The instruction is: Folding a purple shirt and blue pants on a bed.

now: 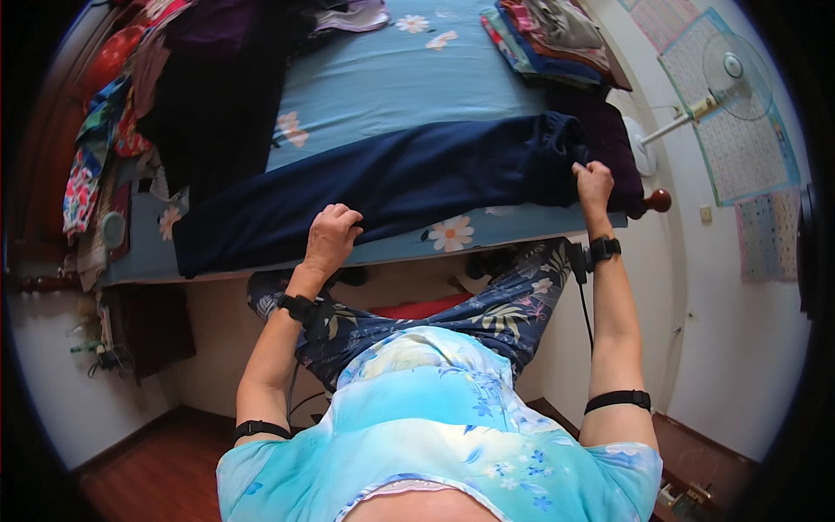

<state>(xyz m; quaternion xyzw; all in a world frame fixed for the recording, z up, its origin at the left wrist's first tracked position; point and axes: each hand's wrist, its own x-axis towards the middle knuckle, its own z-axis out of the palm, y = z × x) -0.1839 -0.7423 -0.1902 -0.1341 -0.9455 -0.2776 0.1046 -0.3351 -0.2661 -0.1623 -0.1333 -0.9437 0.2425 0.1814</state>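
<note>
A pair of dark navy trousers point(417, 166), seemingly folded lengthwise, lies along the near edge of the bed point(404, 85). Its gathered elastic waistband point(561, 140) is at the right, and the leg ends taper off to the left. My right hand point(593, 183) pinches the near corner of the waistband between thumb and fingers. Along the near edge of the trousers, about mid-length, is my left hand point(334, 235), its fingers bent. Whether those fingertips grip the cloth is hidden.
Folded clothes point(554, 39) are stacked at the far right of the bed. Black garments point(215, 111) and a colourful heap point(104, 150) cover the left side. A dark purple cloth point(610, 150) lies by the wooden bedpost knob point(657, 200). Beyond it stands an electric fan point(734, 68).
</note>
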